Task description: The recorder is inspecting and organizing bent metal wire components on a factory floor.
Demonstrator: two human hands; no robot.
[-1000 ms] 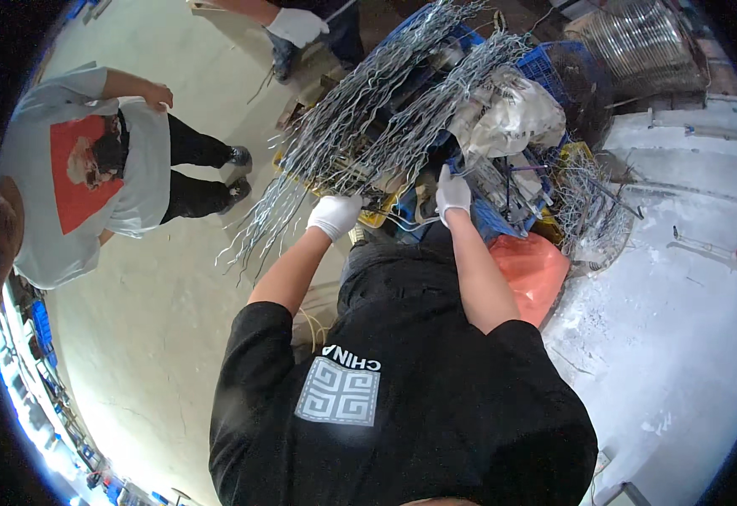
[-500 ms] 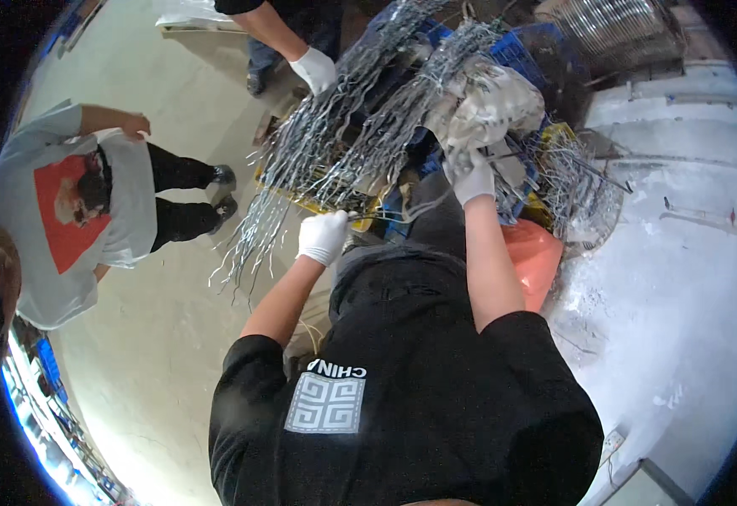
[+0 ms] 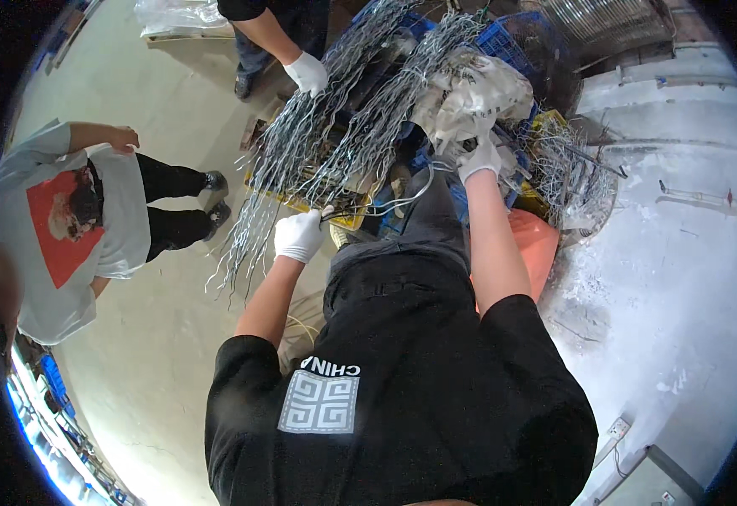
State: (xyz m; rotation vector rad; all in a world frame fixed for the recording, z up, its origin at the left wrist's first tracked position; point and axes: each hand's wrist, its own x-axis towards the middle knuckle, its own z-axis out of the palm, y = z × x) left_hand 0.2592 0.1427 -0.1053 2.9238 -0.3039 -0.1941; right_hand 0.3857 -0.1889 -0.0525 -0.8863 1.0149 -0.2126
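My left hand [image 3: 300, 235], in a white glove, is closed around the dark ends of a few bent wires [image 3: 400, 201]. From there the wires curve across in front of my legs toward my right hand [image 3: 479, 159]. That hand, gloved in white too, has its fingers curled on the other end of the wires, just below a crumpled whitish sack [image 3: 479, 97]; its fingertips are partly hidden. Beyond my left hand hangs a large bundle of wavy silver metal strands [image 3: 301, 139], draped over crates.
Across from me, a co-worker's gloved hand [image 3: 307, 74] rests on the strand bundle. Another person [image 3: 90, 207] stands at the left. A blue crate [image 3: 503, 44], a yellow crate [image 3: 347, 221], tangled metal pieces [image 3: 577, 173] and an orange bag [image 3: 530, 253] lie around my legs.
My left hand has shifted slightly left and the wires between my hands look more drawn out. My right hand has moved a little away from me. The whole view has shifted slightly.
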